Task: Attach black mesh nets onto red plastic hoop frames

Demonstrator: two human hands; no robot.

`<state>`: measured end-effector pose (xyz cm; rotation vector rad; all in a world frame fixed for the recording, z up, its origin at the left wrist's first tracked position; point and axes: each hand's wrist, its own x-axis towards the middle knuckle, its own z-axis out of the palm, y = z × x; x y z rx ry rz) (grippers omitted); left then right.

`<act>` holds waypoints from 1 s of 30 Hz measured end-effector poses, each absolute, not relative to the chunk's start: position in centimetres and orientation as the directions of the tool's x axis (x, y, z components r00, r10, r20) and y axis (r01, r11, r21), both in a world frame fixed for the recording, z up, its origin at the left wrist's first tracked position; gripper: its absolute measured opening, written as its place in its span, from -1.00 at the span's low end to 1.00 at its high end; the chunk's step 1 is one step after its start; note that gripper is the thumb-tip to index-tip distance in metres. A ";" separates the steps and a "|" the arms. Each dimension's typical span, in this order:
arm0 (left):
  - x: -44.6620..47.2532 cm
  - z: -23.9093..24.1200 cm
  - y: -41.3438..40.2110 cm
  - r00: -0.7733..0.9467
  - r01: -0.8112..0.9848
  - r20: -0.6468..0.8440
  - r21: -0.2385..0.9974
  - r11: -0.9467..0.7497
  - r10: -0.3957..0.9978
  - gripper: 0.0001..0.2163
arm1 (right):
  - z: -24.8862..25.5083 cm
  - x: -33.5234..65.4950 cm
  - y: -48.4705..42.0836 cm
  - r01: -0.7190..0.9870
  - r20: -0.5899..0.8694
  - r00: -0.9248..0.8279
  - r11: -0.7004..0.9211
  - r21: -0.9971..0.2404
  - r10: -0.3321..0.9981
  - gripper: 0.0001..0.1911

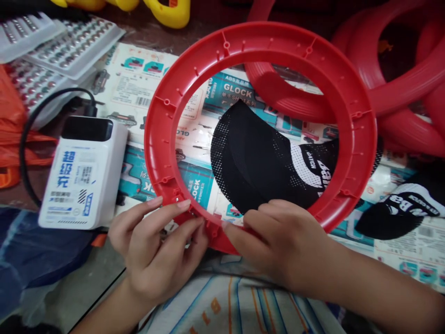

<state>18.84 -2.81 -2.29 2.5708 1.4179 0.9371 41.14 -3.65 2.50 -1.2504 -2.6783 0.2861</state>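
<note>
A red plastic ring [157, 134], the hollow side of a shell with small posts and ribs, is held tilted above the covered table. My left hand [163, 246] is closed at its near left rim, thumb and index finger pinched together and other fingertips resting on the red plastic. Small shiny bits show near those fingertips, too small to name. My right hand [281, 241] curls around the near rim, its fingers folded and thumb side pressed to the ring. Through the opening I see a black mesh fabric piece [250, 157] with white lettering on the table.
Several red rings [399, 97] are piled at the right. Another black fabric piece [392, 218] lies below them. On the left stand a white power bank [79, 176] with a black cable [26, 134] and trays of small round parts [76, 46]. Yellow plastic parts [174, 14] sit at the back.
</note>
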 end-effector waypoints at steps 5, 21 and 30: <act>18.3 -2.6 -2.8 0.436 0.716 0.523 0.291 -0.634 0.732 -0.76 | 2.3 41.1 -3.6 0.741 0.058 -0.633 0.626 -0.243 0.772 -0.84; 19.1 -2.4 -2.7 0.403 0.733 0.498 0.327 -0.597 0.768 -0.74 | 2.1 41.1 -3.8 0.732 0.124 -0.643 0.654 -0.193 0.756 -0.74; 18.7 -1.7 -1.8 0.535 0.686 0.485 0.228 -0.691 0.691 -0.77 | 2.2 40.9 -3.7 0.700 0.075 -0.694 0.695 -0.163 0.716 -0.65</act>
